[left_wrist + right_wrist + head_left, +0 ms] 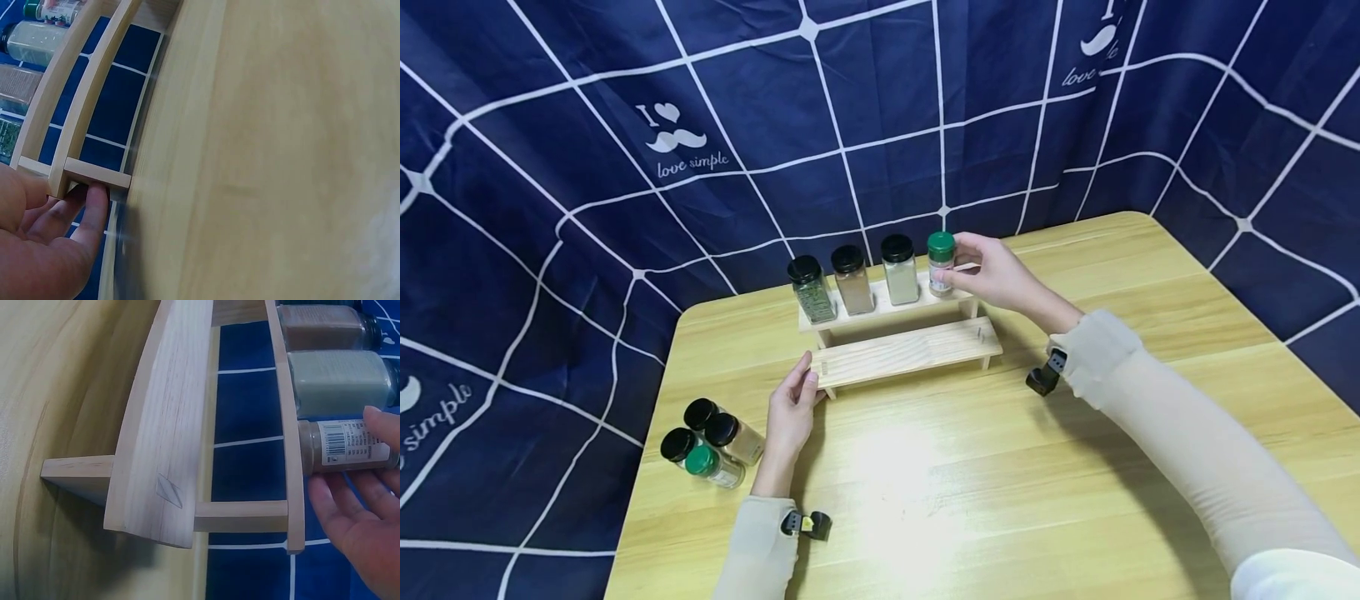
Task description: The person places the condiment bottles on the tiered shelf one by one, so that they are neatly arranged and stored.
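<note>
Navy cloth with white grid lines rises behind my wooden table. Picture a clock face centred on the rack, twelve pointing away from me. At one o'clock, the green-lidded jar is at the upper tier; whether its weight fully rests there, I cannot tell. My right hand pinches it between thumb and fingers. At eight o'clock, my left hand grips the rack's lower end.

My likeliest mistake is nudging the pale jar, just beside mine on its nine o'clock side: a sideways push while releasing could tip it into the other two black-lidded jars. The tier looks narrow, so a base set too far toward twelve could overhang and topple. If my left grip tugs, the whole row might wobble. Drawing that arm back carelessly toward eight o'clock could knock over the four loose jars.
</note>
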The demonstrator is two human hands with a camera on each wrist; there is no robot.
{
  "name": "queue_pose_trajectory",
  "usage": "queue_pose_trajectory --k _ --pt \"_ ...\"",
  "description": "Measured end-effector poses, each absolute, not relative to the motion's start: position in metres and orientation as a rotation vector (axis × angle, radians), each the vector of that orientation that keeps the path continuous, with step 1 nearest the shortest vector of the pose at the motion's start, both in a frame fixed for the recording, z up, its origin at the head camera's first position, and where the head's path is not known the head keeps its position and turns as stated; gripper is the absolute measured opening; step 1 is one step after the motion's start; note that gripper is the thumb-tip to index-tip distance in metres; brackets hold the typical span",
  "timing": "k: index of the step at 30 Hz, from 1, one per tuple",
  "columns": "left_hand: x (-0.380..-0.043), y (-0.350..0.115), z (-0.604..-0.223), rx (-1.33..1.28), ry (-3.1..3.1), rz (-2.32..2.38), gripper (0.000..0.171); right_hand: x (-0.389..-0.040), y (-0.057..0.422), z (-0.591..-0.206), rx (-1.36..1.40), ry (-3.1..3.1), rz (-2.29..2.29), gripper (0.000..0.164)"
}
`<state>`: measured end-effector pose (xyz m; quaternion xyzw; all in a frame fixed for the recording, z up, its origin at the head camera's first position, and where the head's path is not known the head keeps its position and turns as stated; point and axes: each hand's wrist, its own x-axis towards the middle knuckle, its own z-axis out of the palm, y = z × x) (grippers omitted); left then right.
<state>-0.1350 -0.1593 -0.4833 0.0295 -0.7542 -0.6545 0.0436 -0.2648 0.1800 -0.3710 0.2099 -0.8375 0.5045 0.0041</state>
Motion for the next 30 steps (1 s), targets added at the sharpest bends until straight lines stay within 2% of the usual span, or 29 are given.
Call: queue_pose_trajectory --k 19,30 --pt "-0.136 -0.158 -0.481 0.123 -2.316 -1.98 0.047 -0.247 0.202 -0.375 0.563 -2.556 1.681 0.05" --pt "-0.134 -0.158 -0.48 0.113 -2.355 -1.943 0.047 -0.232 0.216 -0.386 0.481 -2.539 1.633 0.049"
